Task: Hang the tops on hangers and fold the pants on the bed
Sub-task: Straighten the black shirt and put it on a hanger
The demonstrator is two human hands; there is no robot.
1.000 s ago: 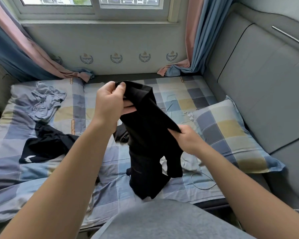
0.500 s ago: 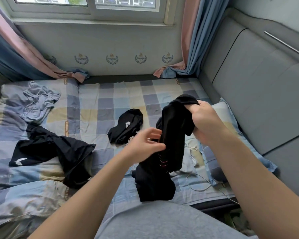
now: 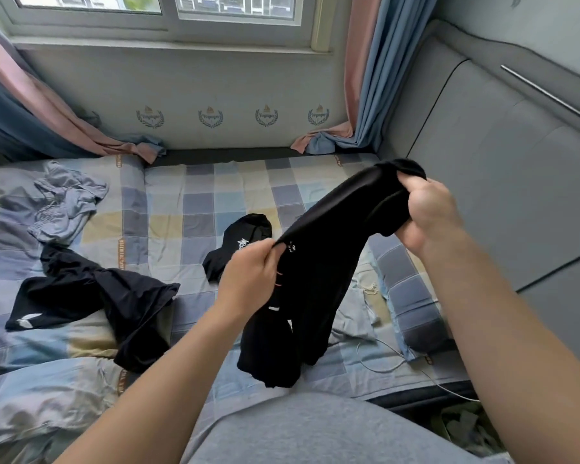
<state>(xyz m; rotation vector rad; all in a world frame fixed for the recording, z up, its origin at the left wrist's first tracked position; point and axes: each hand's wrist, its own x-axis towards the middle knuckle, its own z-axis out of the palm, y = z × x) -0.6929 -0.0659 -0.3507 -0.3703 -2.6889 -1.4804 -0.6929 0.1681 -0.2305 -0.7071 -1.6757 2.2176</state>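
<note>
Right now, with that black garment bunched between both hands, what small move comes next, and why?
Probably pull the hands apart to spread it open. The black garment hangs bunched between the right hand, gripping one end, and the left hand, pinching an edge; its shape cannot be told.

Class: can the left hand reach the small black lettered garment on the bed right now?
Probably yes: the small black lettered garment lies uncovered just beyond the left hand, though that hand is pinching the hanging black garment.

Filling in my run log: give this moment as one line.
left hand: pinches black garment | right hand: grips its bunched end | garment: hangs over bed
</note>
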